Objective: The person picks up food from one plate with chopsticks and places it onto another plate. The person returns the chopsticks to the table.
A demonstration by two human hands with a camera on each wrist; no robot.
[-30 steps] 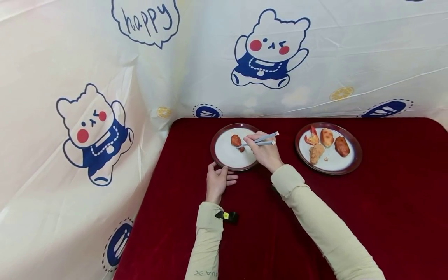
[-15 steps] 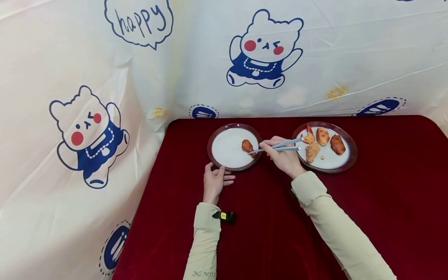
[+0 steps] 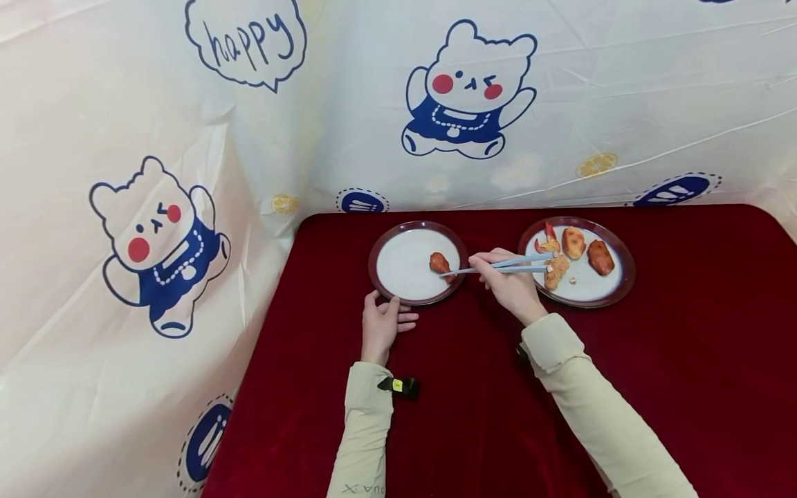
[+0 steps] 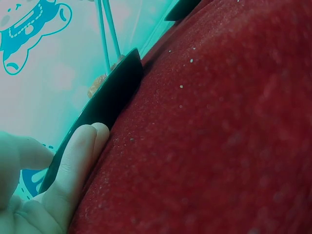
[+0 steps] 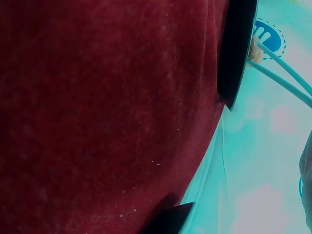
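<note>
A drumstick (image 3: 439,263) lies at the right side of a white plate with a brown rim (image 3: 386,294) in the head view. My right hand (image 3: 512,287), just right of this plate, holds a pair of chopsticks (image 3: 473,270); their tips meet the drumstick's thin end. Both chopsticks (image 5: 282,84) also show in the right wrist view, reaching to food over the plate's dark edge. At the plate's near rim, my left hand (image 3: 380,325) grips it. In the left wrist view, the thumb (image 4: 29,152) is on one side of the rim and fingers (image 4: 78,146) on its outer side.
To the right, a second brown-rimmed plate (image 3: 625,287) bears a shrimp-like piece (image 3: 548,242), a golden piece (image 3: 573,243), a brown glazed piece (image 3: 600,258) and a breaded piece (image 3: 556,271). Dark red cloth (image 3: 473,415) covers the table. A printed curtain (image 3: 349,104) hangs behind.
The drumstick has shifted from the plate's middle to its right side, and my right hand has moved right with the chopsticks. My left hand has stayed at the rim.
</note>
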